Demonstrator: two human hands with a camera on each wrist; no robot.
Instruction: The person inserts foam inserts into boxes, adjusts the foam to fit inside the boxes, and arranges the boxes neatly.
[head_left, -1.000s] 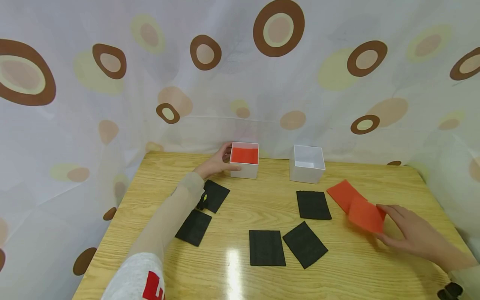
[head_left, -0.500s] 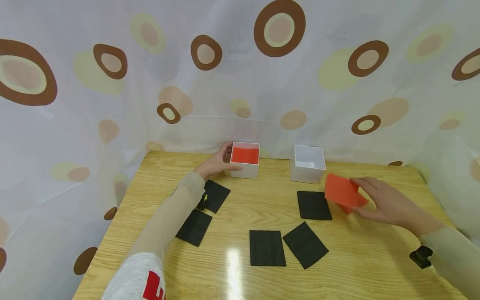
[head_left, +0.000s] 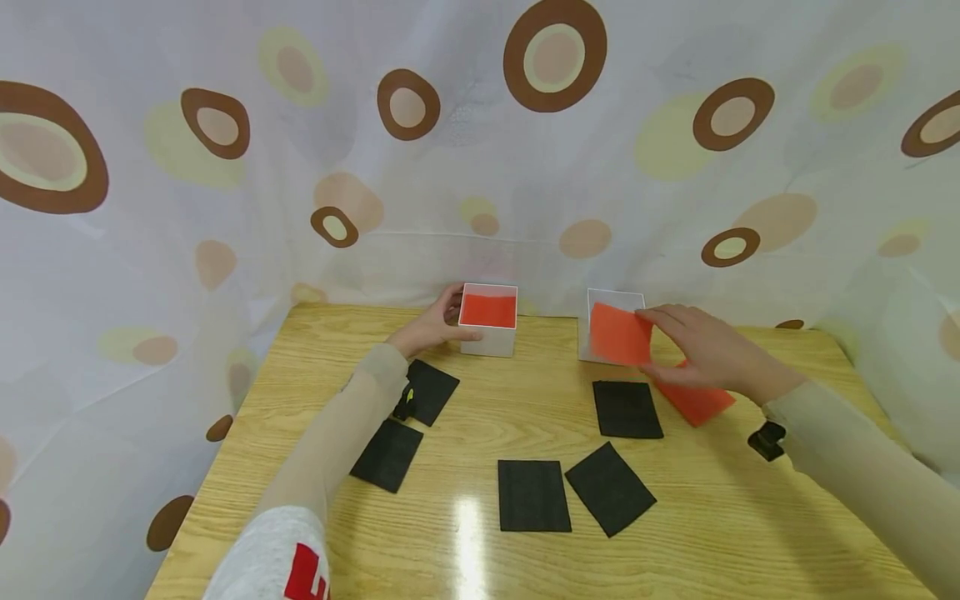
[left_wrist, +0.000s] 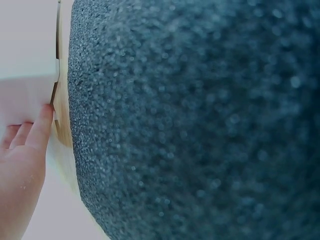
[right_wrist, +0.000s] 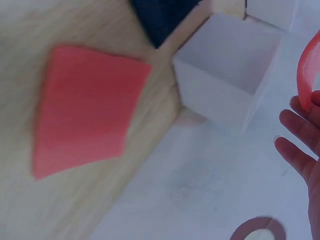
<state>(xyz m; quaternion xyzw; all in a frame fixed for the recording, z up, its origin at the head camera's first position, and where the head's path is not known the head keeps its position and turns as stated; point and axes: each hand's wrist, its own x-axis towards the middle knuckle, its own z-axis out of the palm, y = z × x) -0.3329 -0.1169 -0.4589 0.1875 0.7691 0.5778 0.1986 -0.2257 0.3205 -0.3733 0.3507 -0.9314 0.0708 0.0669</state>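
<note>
Near the table's back edge, my left hand grips the left side of a white open-topped box, thumb along its front wall. A red cloth square lies inside that box. My right hand pinches the edge of another red cloth square between thumb and fingers. That square hangs over the front of a second white box and partly hides it. Below my right hand, a third red square lies on the wood. The right wrist view shows my fingers at the held red cloth.
In front of the right box lies a black cloth square. Two more black squares lie nearer the middle front. Beside my left forearm are another two, partly covered by the sleeve. A spotted white curtain rises behind the wooden table.
My right hand has carried the pinched red square leftward and back, from beside the other red square to the right box. My left hand has stayed on its box.
</note>
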